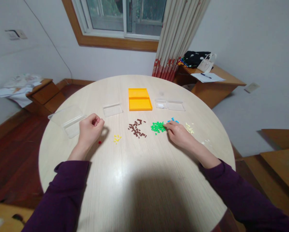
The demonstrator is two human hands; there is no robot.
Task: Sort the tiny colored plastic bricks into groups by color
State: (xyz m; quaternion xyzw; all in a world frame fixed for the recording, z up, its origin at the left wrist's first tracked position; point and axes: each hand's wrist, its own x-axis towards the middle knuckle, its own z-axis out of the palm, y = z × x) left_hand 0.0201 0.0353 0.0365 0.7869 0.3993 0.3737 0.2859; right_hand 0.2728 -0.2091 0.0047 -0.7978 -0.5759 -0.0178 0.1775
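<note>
My left hand (90, 128) is curled closed above the table's left side, beside a clear plastic box (73, 125). Whatever its fingers may hold is hidden. Below it lie a small red piece (99, 142) and, to the right, a few yellow pieces (117, 139). My right hand (179, 133) reaches to the right edge of a pile of small green pieces (157, 127), its thumb and fingertips pinched together there. What sits between those fingertips is too small to make out. Blue pieces (173, 120) lie just behind this hand, and pale yellow pieces (189, 128) to its right.
Brown pieces (136, 129) are scattered mid-table. Behind them stands an open orange case (140, 104), with a clear tray (113, 110) to its left and an open clear case (175, 105) to its right. White bits (205, 141) lie at the right of the round table (135, 180).
</note>
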